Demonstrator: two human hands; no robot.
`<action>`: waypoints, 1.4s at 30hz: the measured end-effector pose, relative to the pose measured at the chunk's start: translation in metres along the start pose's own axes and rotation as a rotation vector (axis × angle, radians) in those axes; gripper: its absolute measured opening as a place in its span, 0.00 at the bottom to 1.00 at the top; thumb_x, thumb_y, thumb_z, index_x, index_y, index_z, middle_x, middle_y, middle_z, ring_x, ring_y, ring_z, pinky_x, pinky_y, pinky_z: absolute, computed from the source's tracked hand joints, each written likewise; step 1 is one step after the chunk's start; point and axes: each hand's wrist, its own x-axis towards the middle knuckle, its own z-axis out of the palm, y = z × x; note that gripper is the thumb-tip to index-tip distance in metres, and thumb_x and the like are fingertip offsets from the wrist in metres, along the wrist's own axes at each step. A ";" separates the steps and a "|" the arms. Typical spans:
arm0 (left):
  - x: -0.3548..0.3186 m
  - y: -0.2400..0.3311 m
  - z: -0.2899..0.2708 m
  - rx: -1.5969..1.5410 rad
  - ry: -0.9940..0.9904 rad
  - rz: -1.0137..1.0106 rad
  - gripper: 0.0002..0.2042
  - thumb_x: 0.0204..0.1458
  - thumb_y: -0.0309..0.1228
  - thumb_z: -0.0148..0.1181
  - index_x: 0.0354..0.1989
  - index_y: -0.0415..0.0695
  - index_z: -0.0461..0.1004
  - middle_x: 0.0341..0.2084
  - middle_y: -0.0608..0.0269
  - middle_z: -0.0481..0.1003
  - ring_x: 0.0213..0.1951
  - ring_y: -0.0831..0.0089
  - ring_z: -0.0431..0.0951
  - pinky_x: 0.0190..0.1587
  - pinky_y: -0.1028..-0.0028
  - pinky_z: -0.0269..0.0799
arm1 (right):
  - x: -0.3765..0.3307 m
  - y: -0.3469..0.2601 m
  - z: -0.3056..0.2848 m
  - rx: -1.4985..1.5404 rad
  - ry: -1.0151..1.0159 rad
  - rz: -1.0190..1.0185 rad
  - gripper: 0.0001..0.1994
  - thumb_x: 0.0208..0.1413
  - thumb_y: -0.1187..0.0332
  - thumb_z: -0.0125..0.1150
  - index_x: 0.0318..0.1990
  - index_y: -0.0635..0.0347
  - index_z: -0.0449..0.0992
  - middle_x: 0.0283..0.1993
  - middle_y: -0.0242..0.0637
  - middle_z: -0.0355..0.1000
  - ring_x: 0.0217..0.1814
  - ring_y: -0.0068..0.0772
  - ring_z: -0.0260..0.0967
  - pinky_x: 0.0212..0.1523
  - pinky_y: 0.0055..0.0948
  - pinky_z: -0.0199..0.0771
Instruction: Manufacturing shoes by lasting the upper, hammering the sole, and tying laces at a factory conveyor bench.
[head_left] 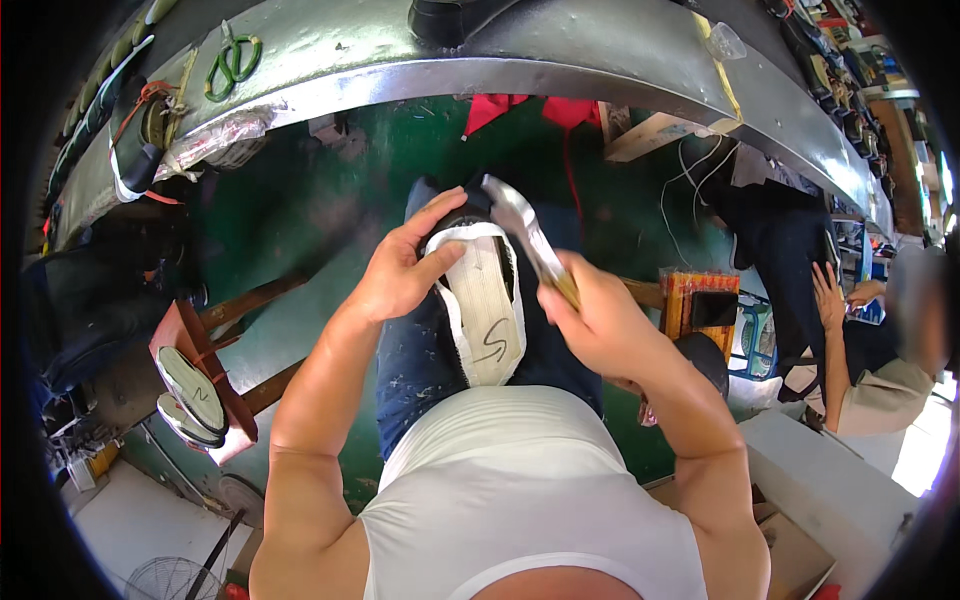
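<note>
A: Where is the shoe?

B: The unfinished shoe [487, 315] lies pale underside up, white-rimmed and marked in dark ink, across a seated person's blue trousers [410, 375].

A: And the hands?

B: The left hand [405, 268] clasps the shoe's far end, fingers curled along its outer side, thumb pressed on the underside. The right hand [598, 308] has its fingers closed around the handle of a hammer [525, 228], the metal head just beside that far end; whether they touch, I cannot tell.

A: What surrounds them?

B: Green-handled scissors [235, 68] lie on the metal-topped bench [340, 48] ahead. At left, two similar shoes [190, 388] rest on a reddish-brown stool [237, 408]. At right sits a co-worker [885, 395].
</note>
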 end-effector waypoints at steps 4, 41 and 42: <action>-0.006 0.015 0.003 -0.198 -0.063 -0.172 0.39 0.53 0.19 0.52 0.74 0.42 0.43 0.64 0.49 0.64 0.65 0.65 0.64 0.66 0.70 0.57 | 0.026 0.040 0.007 -0.111 -0.101 0.009 0.22 0.57 0.57 0.65 0.48 0.66 0.69 0.32 0.40 0.74 0.29 0.38 0.72 0.34 0.36 0.71; -0.056 -0.058 0.101 0.065 -0.176 -0.241 0.43 0.53 0.25 0.54 0.73 0.31 0.32 0.72 0.45 0.46 0.72 0.65 0.48 0.72 0.71 0.40 | -0.039 0.085 -0.017 -0.953 -0.180 -0.277 0.22 0.51 0.74 0.57 0.54 0.70 0.68 0.45 0.55 0.73 0.48 0.48 0.75 0.47 0.41 0.75; -0.055 -0.057 0.100 0.063 -0.164 -0.238 0.43 0.53 0.25 0.54 0.73 0.31 0.32 0.72 0.45 0.46 0.72 0.65 0.48 0.72 0.71 0.40 | -0.031 0.076 -0.019 -0.958 -0.185 -0.288 0.22 0.51 0.74 0.57 0.54 0.70 0.68 0.45 0.55 0.73 0.48 0.48 0.75 0.47 0.41 0.75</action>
